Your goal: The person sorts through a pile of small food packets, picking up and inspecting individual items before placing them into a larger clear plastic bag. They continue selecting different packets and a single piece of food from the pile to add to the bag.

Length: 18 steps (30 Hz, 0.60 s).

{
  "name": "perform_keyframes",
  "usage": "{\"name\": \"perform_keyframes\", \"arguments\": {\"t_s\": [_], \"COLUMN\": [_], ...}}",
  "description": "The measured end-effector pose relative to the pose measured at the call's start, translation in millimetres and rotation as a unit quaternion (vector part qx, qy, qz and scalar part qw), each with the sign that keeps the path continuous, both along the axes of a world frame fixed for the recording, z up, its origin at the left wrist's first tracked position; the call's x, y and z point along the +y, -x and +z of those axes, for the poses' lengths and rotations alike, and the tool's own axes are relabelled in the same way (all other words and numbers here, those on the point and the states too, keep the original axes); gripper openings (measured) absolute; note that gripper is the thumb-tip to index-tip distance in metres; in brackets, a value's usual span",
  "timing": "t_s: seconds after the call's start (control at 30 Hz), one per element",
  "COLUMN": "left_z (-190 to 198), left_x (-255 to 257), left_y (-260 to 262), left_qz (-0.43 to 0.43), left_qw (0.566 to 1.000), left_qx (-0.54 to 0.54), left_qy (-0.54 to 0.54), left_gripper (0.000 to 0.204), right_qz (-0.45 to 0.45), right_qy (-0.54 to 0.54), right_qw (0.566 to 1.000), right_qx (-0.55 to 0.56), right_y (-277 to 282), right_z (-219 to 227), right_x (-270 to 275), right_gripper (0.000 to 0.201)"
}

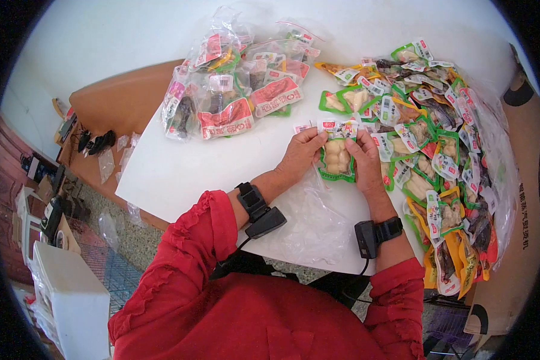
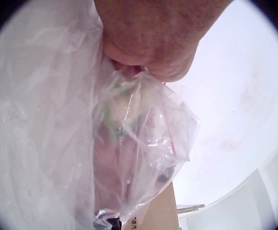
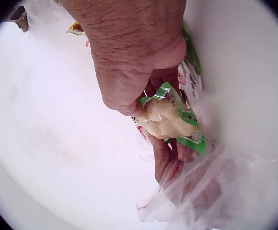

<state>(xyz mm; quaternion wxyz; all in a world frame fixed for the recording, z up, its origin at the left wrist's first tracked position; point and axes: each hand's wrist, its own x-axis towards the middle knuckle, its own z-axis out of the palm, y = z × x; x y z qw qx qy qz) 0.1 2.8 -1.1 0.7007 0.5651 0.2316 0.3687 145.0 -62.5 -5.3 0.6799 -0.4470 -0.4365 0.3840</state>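
Observation:
A green-edged food pouch (image 1: 337, 157) with pale round pieces is held up between both hands over the white table. The left hand (image 1: 303, 150) pinches its upper left side, and the right hand (image 1: 367, 162) grips its right side. From the left hand a clear plastic bag (image 1: 315, 222) hangs down toward the table's front edge. In the left wrist view, the bag (image 2: 143, 139) lies below the left hand (image 2: 153, 38) and blurs the pouch behind it. The right wrist view has the right hand's (image 3: 134, 52) thumb on the pouch (image 3: 167, 120).
Filled clear bags with red labels (image 1: 225, 117) stand at the table's back left. A large heap of loose pouches (image 1: 438, 150) covers the right side, with clear plastic (image 1: 501, 150) along its outer edge. A brown bench (image 1: 123, 90) is at the left, a cardboard box (image 1: 522, 198) at the right.

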Motion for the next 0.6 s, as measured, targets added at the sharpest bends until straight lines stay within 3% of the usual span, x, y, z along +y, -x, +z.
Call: {"name": "perform_keyframes", "arguments": {"t_s": [0.3,0.6], "left_z": [0.4,0.5], "left_x": [-1.0,0.1], "left_y": [0.0,-0.3], "left_qz": [-0.004,-0.022], "left_qw": [1.000,0.999], "left_qx": [-0.003,-0.028], "left_qy": [0.007,0.016], "left_gripper": [0.019,0.014], "right_qz": [0.035,-0.009], "right_qy": [0.011,0.003], "right_qw": [0.999,0.998], "right_qx": [0.039,-0.069], "right_y": [-1.0,1.0], "right_z": [1.7,5.7], "right_x": [-2.0,-3.6], "right_gripper": [0.011,0.010]}}
